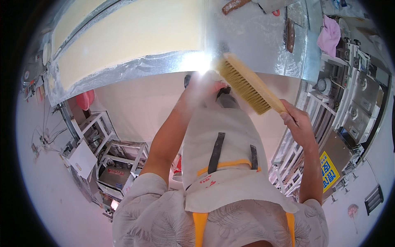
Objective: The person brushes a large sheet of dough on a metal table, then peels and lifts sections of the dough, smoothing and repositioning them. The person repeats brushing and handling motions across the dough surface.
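Note:
My right hand is wrapped round the handle of a long wooden bench brush. The brush slants up and to the left, its pale bristles facing down-left and its far end over the edge of a metal worktable. My left hand is low by the table's front edge, in front of my apron. A bright glare washes over it and its fingers do not show clearly. A wide pale-yellow sheet, which looks like rolled dough, covers the left part of the table.
A wooden-handled tool and a knife with a brown handle lie at the table's far right. White powder dusts the metal. A pink cloth hangs at the right, near steel equipment. Metal racks stand at the lower left.

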Tool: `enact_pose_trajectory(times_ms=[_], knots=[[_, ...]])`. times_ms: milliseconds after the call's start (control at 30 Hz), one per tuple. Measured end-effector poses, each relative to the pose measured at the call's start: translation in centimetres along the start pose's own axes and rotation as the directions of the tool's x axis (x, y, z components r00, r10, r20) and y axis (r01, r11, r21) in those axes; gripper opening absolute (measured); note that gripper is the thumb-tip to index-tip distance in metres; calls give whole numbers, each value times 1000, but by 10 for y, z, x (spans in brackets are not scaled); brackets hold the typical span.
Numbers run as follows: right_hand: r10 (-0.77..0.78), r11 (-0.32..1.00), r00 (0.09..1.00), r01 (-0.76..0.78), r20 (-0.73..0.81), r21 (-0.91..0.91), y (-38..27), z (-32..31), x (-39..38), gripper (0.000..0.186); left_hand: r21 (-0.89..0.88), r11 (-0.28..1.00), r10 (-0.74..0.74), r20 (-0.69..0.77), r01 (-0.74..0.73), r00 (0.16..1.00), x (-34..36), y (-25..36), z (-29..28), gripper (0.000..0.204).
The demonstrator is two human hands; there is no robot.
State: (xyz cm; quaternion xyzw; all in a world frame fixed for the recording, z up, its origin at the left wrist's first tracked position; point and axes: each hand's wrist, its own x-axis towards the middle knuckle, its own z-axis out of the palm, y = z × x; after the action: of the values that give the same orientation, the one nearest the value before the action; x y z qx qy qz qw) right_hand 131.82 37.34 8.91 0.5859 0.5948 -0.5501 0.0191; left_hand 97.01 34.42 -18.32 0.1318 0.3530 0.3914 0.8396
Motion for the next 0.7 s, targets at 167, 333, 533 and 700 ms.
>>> enact_pose_trajectory(times_ms=[167,333,533,700], knots=[[39,984,997,-28,-59,173,-4,15,18,44,320,947,13,-33,-2,999,6,-11,-19,58],[43,995,999,-45,23,86,1,31,38,46,144,987,86,-78,-74,993,2,-9,-33,53],[152,930,987,-159,47,332,4,17,-9,48,92,989,123,-114,-113,986,-29,3,-6,42],[206,700,978,-119,-40,704,14,19,-33,51,-585,811,-123,-138,20,983,-70,69,55,36]])
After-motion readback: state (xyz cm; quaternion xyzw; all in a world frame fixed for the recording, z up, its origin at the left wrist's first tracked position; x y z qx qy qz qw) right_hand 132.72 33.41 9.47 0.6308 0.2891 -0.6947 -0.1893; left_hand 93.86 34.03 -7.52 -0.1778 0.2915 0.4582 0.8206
